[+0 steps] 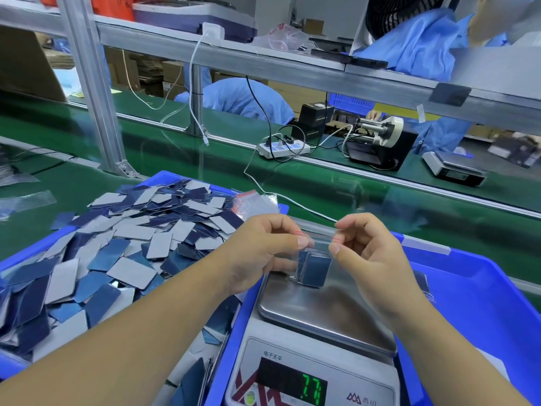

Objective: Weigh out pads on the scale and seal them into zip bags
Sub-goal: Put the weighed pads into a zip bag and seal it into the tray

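A clear zip bag with a red strip along its top holds a small stack of blue pads. Its bottom rests on the steel pan of the scale, whose green display reads 7.7. My left hand pinches the bag's top left end. My right hand pinches the top right end. A blue bin to the left is heaped with loose blue and grey pads.
A bundle of spare zip bags lies on the heap's far edge. A second blue bin stands to the right of the scale. Beyond runs a green conveyor belt with a power strip, a label dispenser and another scale. Workers in blue coats are behind.
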Demonstrator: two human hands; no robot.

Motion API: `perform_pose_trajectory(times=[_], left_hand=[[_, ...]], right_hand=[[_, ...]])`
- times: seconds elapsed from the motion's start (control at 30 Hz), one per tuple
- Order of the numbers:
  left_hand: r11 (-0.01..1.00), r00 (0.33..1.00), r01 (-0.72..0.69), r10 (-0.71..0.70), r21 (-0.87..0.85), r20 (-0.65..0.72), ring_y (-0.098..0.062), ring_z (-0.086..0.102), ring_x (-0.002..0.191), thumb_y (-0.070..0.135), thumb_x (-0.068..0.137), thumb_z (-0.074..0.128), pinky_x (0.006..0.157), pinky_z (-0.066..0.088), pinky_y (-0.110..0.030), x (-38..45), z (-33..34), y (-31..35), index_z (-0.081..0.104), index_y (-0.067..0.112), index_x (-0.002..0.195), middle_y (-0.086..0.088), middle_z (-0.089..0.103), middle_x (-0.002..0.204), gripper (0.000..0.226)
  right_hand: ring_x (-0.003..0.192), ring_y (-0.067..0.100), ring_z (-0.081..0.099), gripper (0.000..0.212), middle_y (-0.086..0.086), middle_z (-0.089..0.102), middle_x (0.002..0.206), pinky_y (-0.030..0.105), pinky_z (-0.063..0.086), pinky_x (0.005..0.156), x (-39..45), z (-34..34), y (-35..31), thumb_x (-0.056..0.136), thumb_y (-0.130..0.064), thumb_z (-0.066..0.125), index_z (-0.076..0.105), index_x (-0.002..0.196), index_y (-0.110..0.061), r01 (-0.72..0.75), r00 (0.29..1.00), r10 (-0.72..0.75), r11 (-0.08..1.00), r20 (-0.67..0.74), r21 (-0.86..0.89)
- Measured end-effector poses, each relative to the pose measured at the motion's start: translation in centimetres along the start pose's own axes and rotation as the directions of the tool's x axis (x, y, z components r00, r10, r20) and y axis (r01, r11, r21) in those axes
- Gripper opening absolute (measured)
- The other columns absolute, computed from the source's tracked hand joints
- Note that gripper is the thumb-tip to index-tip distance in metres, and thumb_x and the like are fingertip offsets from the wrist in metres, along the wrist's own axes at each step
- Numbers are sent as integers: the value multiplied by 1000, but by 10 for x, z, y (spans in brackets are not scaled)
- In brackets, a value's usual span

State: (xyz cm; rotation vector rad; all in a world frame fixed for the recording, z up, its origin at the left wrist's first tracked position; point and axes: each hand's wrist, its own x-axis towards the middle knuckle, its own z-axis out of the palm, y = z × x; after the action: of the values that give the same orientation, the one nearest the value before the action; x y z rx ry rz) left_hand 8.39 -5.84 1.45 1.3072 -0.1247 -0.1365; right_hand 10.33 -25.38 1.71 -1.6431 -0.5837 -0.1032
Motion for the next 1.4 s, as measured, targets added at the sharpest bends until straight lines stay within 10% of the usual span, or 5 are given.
perform_pose_trajectory(times=[0.7, 1.4], left_hand=[[997, 998, -63, 64, 40, -12, -26, 54, 87, 14, 75, 69, 77, 45, -44, -1, 11, -5, 62, 14, 74, -10, 70, 85, 7], [982, 991, -119, 110, 148, 72, -22, 45, 70, 11, 74, 69, 61, 39, -27, -4, 12, -7, 67, 23, 66, -7, 53, 71, 14]], right_hand=[[76, 10, 56, 24, -10, 62, 80, 20, 48, 71, -2, 5, 0, 79, -12, 65, 63, 87, -35, 38, 999, -38, 999, 16, 12], [72, 12, 56, 23, -7, 62, 76, 26, 50, 67, -4, 8, 1, 78, -14, 67, 64, 90, -33, 10, 996, -8, 1000, 91, -18]])
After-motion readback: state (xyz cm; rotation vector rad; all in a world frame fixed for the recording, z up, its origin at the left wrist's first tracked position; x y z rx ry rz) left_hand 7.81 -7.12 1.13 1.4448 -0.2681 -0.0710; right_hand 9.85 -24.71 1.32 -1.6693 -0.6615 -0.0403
